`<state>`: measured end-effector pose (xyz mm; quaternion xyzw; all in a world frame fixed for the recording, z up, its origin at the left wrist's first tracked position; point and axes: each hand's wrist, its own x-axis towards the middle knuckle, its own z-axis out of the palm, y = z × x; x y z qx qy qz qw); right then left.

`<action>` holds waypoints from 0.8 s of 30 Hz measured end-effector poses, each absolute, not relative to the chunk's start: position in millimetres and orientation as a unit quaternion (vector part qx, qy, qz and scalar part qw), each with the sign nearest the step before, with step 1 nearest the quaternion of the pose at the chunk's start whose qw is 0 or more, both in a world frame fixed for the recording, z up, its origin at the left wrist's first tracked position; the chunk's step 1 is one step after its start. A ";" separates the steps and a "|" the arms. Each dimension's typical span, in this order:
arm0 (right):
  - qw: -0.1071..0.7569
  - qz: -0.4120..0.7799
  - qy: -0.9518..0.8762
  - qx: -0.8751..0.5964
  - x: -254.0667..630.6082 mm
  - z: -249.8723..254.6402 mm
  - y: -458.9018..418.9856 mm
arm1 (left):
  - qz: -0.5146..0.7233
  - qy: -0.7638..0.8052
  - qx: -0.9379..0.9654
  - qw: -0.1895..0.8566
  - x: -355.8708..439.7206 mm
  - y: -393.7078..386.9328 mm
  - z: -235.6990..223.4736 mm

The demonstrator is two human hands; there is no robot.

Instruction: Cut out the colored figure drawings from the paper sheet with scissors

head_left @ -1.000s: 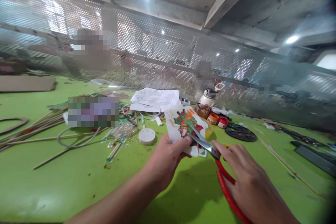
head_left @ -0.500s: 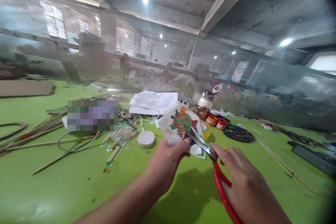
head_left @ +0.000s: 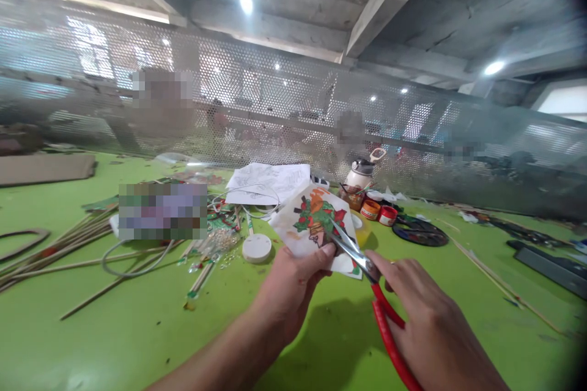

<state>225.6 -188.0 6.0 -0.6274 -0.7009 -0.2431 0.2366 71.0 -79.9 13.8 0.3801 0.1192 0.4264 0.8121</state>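
Left hand (head_left: 287, 278) pinching a white paper sheet (head_left: 318, 214) painted green, red and orange, above the green counter (head_left: 114, 348); right hand (head_left: 422, 296) gripping red-handled metal scissors (head_left: 360, 258), blades at the sheet. White margin remains around much of the motif; cut extent unclear.

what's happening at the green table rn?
The left hand holds a sheet of painted paper with its thumb on top. The right hand grips red-handled scissors, their blades up against the painted design. Both hands are above the green table. Beyond them sit an orange paint pot, a red paint pot and a dark palette. Thin sticks and a round white disc lie to the left.
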 end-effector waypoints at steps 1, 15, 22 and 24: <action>0.243 -0.241 -0.701 -0.626 225.0 5.6 -188.2 | 0.426 0.118 0.382 0.812 70.8 -79.9 13.5; 0.268 -0.257 -0.696 -0.615 221.7 1.6 -191.2 | 0.445 0.120 0.372 0.806 71.3 -80.9 12.0; 0.263 -0.248 -0.697 -0.619 220.5 0.4 -189.3 | 0.442 0.134 0.370 0.806 71.0 -79.5 9.4; 0.267 -0.238 -0.697 -0.621 220.0 0.9 -189.5 | 0.442 0.134 0.372 0.805 70.8 -79.8 10.0</action>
